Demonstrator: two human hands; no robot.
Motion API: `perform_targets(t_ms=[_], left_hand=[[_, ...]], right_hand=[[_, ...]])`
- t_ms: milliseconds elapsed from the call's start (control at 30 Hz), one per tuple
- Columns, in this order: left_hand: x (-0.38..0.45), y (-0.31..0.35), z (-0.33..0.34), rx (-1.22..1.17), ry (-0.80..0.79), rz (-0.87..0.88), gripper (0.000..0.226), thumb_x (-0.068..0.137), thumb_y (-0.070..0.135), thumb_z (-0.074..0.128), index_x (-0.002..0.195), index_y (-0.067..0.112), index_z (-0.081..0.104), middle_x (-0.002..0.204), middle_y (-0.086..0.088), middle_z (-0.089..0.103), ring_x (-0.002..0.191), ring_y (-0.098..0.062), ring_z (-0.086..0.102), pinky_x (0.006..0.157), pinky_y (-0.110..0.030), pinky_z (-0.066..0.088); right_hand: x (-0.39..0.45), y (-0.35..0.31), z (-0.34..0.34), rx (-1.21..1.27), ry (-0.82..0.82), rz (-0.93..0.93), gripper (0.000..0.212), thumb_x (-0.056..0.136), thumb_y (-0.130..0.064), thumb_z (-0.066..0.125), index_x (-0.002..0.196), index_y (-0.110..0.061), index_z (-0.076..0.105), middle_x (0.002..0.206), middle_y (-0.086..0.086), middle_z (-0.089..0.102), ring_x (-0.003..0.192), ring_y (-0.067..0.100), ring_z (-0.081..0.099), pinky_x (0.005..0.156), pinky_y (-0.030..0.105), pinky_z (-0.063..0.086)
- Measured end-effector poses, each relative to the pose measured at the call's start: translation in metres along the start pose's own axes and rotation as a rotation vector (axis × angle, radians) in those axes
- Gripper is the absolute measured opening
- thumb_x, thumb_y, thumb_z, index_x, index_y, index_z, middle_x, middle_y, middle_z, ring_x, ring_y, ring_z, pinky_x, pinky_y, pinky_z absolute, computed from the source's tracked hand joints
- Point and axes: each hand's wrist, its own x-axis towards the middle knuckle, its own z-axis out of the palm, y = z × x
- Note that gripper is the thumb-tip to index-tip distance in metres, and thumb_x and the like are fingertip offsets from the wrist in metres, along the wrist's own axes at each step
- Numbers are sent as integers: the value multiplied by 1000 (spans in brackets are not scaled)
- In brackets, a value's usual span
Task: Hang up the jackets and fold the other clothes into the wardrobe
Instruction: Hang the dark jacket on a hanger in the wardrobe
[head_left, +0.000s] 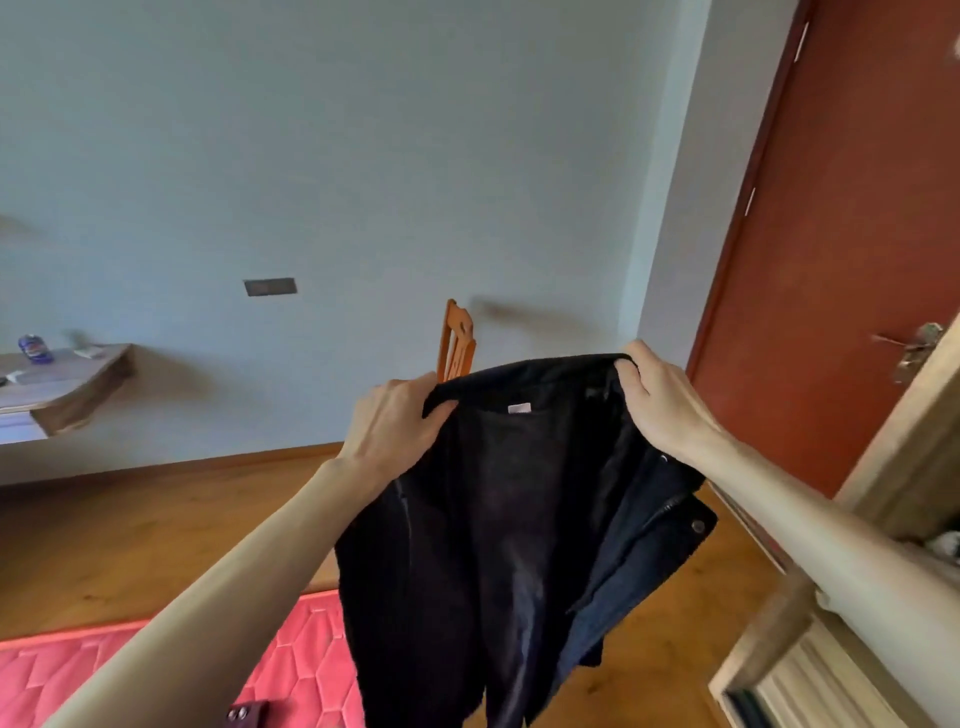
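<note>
A black jacket (519, 519) hangs open in front of me, lining toward the camera, with a small white label under its collar. My left hand (395, 421) grips the left end of the collar. An orange hanger (456, 338) sticks up just behind that hand, its lower part hidden by the hand and the jacket. My right hand (660, 395) grips the right end of the collar. The jacket's zip and snap buttons show along its right front edge. The wardrobe (883, 467) stands at the right edge, only partly in view.
A red quilted mattress (156, 670) lies at the lower left on a wooden floor (156, 519). A wall shelf (67, 379) at the left carries a blue can and small items. A red-brown door (841, 234) with a metal handle stands at the right.
</note>
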Motion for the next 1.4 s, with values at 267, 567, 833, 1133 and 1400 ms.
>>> perform_targets(t_ms=[267, 567, 833, 1133, 1400], left_hand=[[68, 83, 60, -81, 151, -49, 19, 103, 30, 55, 91, 16, 51, 56, 5, 48, 48, -22, 47, 46, -29, 23], [124, 177, 105, -117, 81, 114, 24, 107, 31, 53, 95, 11, 49, 64, -3, 49, 62, -33, 51, 57, -45, 48], [169, 227, 136, -232, -8, 355, 31, 100, 42, 65, 92, 14, 54, 65, -4, 62, 62, -34, 58, 56, -38, 44], [206, 257, 183, -358, -76, 725, 46, 103, 55, 46, 75, 20, 36, 49, 4, 38, 47, -30, 34, 50, -33, 28], [247, 312, 201, -499, -44, 593, 43, 106, 43, 53, 79, 10, 47, 58, -10, 55, 58, -43, 47, 54, -42, 42]], right_hand=[[0, 76, -68, -209, -36, -281, 29, 101, -53, 57, 91, -26, 52, 58, -1, 57, 45, 21, 48, 47, 38, 42], [-2, 139, -147, -857, 32, -278, 33, 104, -37, 61, 95, -15, 38, 74, -4, 46, 46, 22, 46, 46, 39, 49], [-10, 166, -200, -910, 278, 10, 24, 104, -29, 62, 95, -14, 46, 82, -1, 60, 66, 32, 65, 56, 34, 37], [-7, 182, -228, -540, 392, 220, 15, 104, -23, 63, 104, -9, 68, 76, 11, 68, 67, 38, 61, 63, 45, 53], [1, 186, -258, -476, 463, 315, 25, 104, -31, 62, 97, -8, 69, 78, 5, 71, 70, 26, 67, 69, 47, 56]])
